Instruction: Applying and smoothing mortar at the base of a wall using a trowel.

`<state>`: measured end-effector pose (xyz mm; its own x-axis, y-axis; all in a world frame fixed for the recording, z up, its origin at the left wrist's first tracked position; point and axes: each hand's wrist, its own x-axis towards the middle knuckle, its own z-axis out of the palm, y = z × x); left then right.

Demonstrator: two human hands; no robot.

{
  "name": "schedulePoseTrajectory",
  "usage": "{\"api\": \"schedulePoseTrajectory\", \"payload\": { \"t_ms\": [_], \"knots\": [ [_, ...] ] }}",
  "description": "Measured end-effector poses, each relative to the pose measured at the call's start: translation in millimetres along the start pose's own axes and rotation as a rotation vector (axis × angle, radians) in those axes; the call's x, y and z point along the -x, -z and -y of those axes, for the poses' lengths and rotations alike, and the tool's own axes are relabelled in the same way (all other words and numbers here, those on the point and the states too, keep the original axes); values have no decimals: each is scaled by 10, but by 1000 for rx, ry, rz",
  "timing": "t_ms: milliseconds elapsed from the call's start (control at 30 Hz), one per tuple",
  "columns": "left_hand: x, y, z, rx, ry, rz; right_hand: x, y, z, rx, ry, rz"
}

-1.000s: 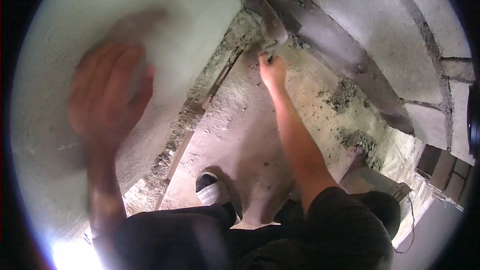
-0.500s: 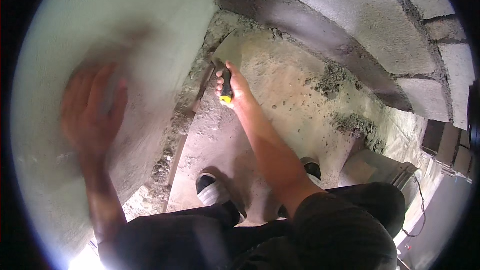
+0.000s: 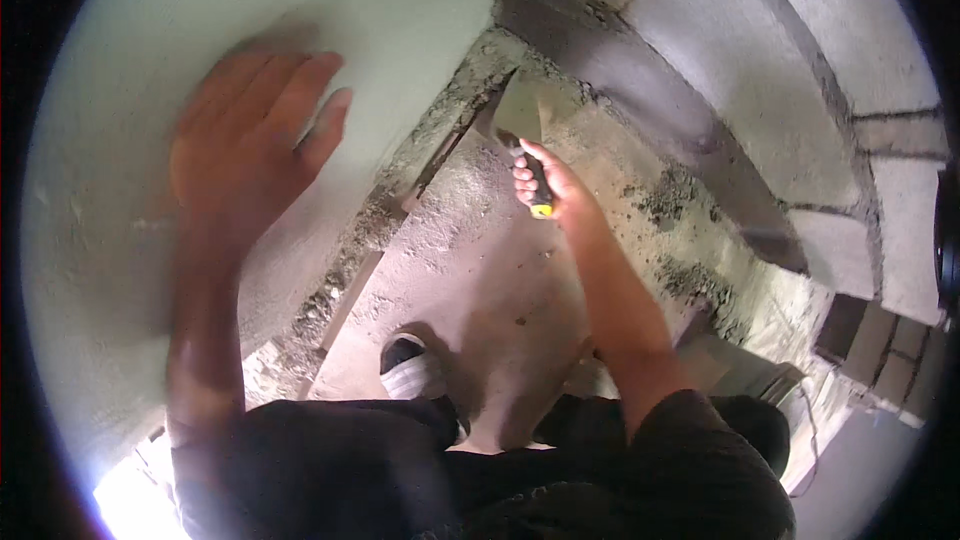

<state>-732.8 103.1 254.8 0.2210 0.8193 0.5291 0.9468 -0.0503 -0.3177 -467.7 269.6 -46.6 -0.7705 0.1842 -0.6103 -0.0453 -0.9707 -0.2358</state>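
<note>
Above the floor (image 3: 470, 280), right hand (image 3: 556, 185) clasps the trowel (image 3: 518, 120) by its handle (image 3: 537, 180), blade (image 3: 521, 102) ahead; left hand (image 3: 250, 135) unclenched

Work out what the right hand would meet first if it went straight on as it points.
Led by its trowel, the right hand would probably first meet the rough strip at the foot of the smooth wall, near the corner; depth is unclear.

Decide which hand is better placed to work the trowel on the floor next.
Likely the right hand: it grips the trowel, blade over the floor; the left hand, spread by the wall, shows no tool.
</note>
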Motion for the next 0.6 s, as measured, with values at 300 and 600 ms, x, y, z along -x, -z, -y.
{"api": "schedulePoseTrajectory", "payload": {
  "t_ms": [300,600],
  "knots": [
    [48,-33,34,4,-18,-5,806,90,921,1507,-61,-685],
    [3,-101,25,-57,-37,3,828,-381,793,690,-83,-449]
  ]
}}
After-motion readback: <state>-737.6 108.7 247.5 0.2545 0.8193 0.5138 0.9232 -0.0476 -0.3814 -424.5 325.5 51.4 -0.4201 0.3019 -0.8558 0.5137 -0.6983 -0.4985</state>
